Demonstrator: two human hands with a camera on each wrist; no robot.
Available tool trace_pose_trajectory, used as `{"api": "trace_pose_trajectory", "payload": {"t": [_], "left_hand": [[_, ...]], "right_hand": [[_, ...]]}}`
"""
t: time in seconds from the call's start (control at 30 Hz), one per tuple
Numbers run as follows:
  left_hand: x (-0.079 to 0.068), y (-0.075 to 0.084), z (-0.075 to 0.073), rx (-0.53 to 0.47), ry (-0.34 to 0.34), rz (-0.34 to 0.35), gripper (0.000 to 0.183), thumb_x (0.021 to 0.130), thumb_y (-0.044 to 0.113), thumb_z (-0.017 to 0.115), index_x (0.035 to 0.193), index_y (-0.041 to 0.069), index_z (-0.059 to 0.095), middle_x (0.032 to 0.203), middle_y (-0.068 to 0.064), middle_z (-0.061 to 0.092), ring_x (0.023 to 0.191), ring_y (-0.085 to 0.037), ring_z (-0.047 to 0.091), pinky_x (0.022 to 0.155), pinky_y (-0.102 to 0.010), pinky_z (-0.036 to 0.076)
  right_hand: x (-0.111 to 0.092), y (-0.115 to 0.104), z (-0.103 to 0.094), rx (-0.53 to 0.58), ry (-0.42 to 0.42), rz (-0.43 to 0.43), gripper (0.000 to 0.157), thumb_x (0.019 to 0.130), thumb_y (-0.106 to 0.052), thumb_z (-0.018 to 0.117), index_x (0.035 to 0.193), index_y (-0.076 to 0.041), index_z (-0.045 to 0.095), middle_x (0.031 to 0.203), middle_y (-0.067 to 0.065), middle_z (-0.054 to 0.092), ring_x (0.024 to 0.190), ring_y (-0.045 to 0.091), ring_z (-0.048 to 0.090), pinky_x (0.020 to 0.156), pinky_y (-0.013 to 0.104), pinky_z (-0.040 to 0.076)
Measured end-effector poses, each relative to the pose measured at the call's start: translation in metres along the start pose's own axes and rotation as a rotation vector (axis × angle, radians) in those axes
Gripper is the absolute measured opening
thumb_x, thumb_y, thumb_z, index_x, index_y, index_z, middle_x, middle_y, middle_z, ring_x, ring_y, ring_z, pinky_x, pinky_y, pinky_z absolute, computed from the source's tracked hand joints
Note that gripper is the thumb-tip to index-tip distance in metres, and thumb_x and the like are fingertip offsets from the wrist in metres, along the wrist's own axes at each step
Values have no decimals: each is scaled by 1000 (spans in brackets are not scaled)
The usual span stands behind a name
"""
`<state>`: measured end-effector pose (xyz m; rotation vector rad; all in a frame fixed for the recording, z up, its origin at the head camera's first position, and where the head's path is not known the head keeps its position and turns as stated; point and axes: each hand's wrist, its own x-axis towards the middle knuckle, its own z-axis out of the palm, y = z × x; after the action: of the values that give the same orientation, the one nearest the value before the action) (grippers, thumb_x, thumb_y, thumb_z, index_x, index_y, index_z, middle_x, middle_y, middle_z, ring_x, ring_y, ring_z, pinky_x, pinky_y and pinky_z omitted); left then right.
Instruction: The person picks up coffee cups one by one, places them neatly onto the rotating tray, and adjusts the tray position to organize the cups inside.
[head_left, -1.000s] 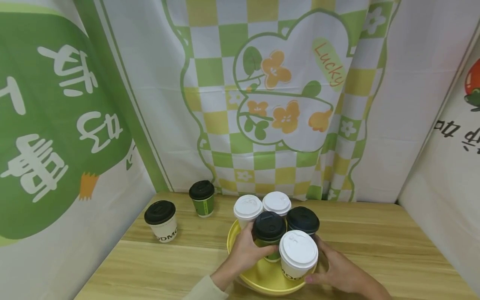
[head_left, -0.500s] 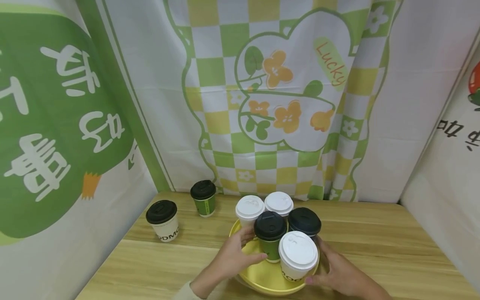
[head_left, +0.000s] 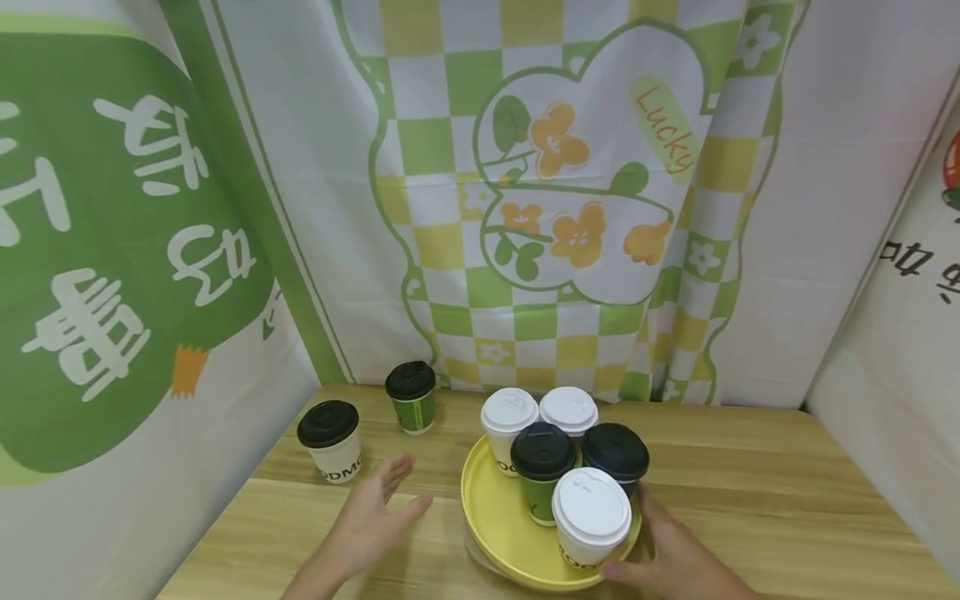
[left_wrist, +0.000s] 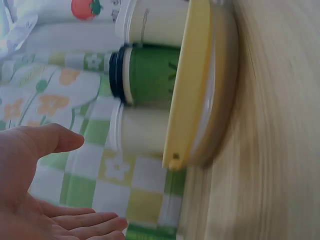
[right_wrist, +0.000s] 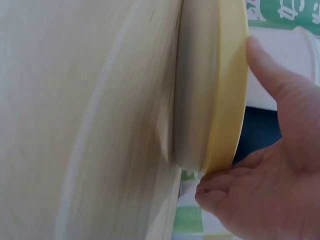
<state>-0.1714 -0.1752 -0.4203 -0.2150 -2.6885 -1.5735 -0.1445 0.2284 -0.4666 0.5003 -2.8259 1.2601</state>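
On the wooden table a round yellow tray (head_left: 517, 557) carries several lidded paper coffee cups. A white-lidded cup (head_left: 592, 512) stands at its front, beside a green cup with a black lid (head_left: 543, 462). Another black-lidded cup (head_left: 615, 454) and two white-lidded cups stand behind. My right hand (head_left: 667, 554) holds the tray's right rim, thumb and fingertips touching the edge in the right wrist view (right_wrist: 270, 165). My left hand (head_left: 367, 521) is in the air left of the tray, fingers extended and holding nothing. Nearest to it is a cream cup with a black lid (head_left: 333, 446).
A green cup with a black lid (head_left: 413, 400) stands at the table's back left. Beneath the yellow tray sits a paler base (left_wrist: 220, 85). A printed cloth (head_left: 465, 250) hangs at the table's back edge, with more cloth at both sides.
My left hand has let go of the green black-lidded cup on the tray and moved left, out over the table. My right hand stays at the tray's right edge.
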Motion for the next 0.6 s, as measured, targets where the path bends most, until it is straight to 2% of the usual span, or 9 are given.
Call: {"api": "trace_pose_trajectory", "payload": {"t": [0.17,0.23,0.3,0.43,0.5,0.57,0.6], "left_hand": [[-6,-24,-38,89,35,-84,85,99,34,75,158,-9,33,164,-32,39,153,-48,39,126,-57,35],[-7,-35,-52,139,48,-112,88,100,37,73,160,-11,29,165,-33,35,154,-50,36,126,-59,34],[-7,-45,-64,189,57,-137,92,101,43,71,160,-11,25,166,-34,32,154,-52,33,126,-61,33],[-6,-63,-86,242,79,-170,99,101,47,69,161,-14,20,166,-37,28,155,-55,29,126,-64,30],[-4,-70,-96,247,80,-196,102,101,48,69,161,-15,16,167,-39,24,155,-56,25,126,-66,28],[-1,-75,-105,231,85,-216,105,101,47,70,161,-17,12,168,-40,19,156,-57,20,127,-67,24],[1,-78,-109,217,88,-219,107,101,46,71,161,-17,9,168,-40,17,157,-58,19,128,-68,23]], "right_hand": [[-3,-4,6,19,55,-15,131,74,-46,96,168,-2,16,167,24,40,150,42,40,121,32,38],[-5,-6,7,31,51,4,129,76,-46,95,168,-4,16,167,23,40,150,41,41,120,30,38],[-7,-8,5,35,28,46,127,78,-47,93,169,-5,15,168,23,37,152,40,39,122,37,38],[-10,-9,-5,30,-50,184,131,82,-51,89,169,-1,6,172,29,23,155,48,32,123,62,35],[-8,-6,-12,19,-90,194,131,84,-51,87,168,2,2,171,32,18,155,54,29,120,72,33],[-6,-4,-19,-5,-111,175,132,85,-51,87,169,1,-1,171,34,17,154,57,29,118,74,34],[-4,-1,-23,-27,-114,135,132,84,-52,86,169,1,-1,171,34,18,153,56,31,117,73,35]]}}
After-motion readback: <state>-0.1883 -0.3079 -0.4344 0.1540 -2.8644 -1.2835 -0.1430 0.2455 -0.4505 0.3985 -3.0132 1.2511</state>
